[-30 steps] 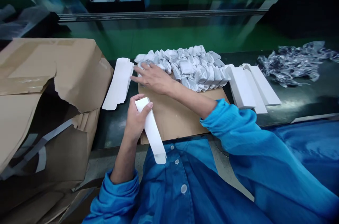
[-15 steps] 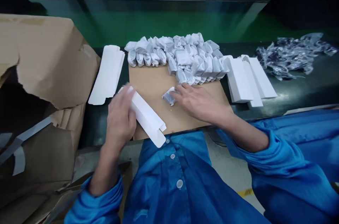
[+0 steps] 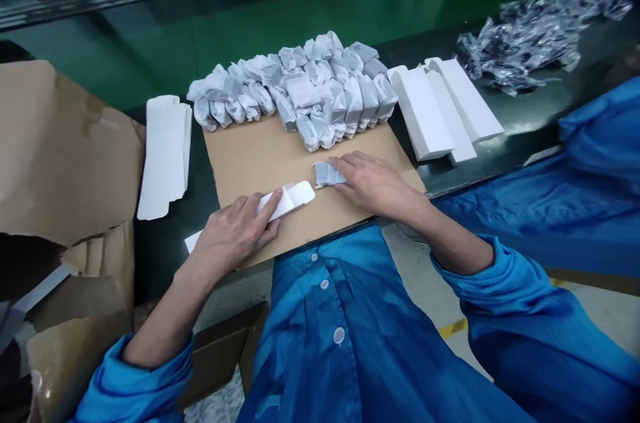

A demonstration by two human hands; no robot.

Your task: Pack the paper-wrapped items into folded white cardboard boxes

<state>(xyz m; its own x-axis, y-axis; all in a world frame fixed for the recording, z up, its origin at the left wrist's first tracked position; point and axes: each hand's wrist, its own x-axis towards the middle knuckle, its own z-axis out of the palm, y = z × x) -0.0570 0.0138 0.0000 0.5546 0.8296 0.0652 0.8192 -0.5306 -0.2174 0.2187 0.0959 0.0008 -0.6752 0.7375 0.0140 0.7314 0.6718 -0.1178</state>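
Note:
My left hand is closed over a long white paper box, its open flap end pointing to the right. Much of that box is hidden under my palm, with a corner showing behind the wrist. In my right hand is a small paper-wrapped packet, its wrapped end turned to the box's open flap, a small gap between them. Both are over a brown cardboard sheet. Behind them lies a heap of similar wrapped packets.
Flat white box blanks lie to the left, beside a torn brown carton. Several white boxes lie right of the sheet. Crumpled clear plastic is farther right. Blue cloth shows at the right edge.
The white box has swung round so its open end faces the packet, and my left hand has flattened over it. My right hand has turned the packet level. The view has shifted and tilted.

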